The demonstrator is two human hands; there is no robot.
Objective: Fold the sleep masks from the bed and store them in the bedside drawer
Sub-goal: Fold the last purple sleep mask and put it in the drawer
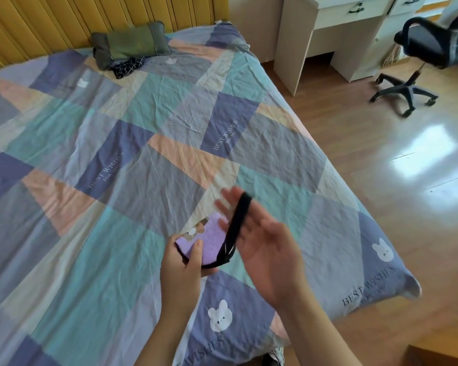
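Note:
A purple sleep mask (210, 240) with a cartoon print is pinched in my left hand (181, 270) above the near part of the bed. Its black elastic strap (238, 217) runs up from the mask and loops over the spread fingers of my right hand (265, 249), pulled taut. My right hand's palm faces left with the fingers apart. No other sleep mask shows on the bedspread. The bedside drawer is not in view.
The bed (143, 143) has a patchwork sheet. A green pillow (131, 43) and dark checked cloth (128, 66) lie at its far end. A white desk (336, 35) and black office chair (421, 62) stand on the wooden floor to the right. A wooden corner (444, 350) shows at bottom right.

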